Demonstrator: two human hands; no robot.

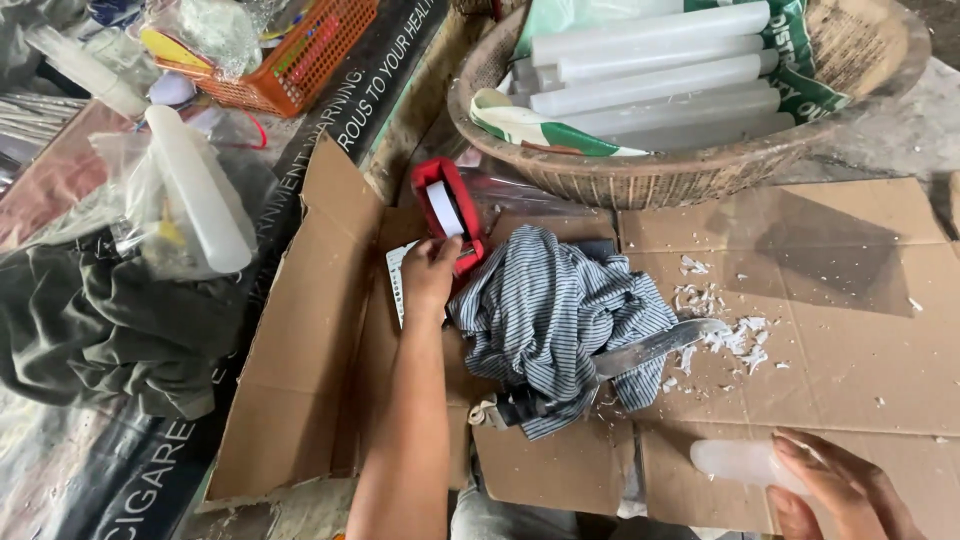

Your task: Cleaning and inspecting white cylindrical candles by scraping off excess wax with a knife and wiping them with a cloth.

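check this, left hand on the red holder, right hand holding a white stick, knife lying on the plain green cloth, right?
Not quite. In the head view the knife lies on a blue-and-white striped cloth, not a plain green one. The left hand is on the red holder, the right hand holds a white stick.

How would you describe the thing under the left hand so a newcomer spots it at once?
Start at the flattened cardboard, then its upturned left flap. There the left hand touches a red tape dispenser with a white roll, beside the striped cloth. It is the only red thing on the cardboard.
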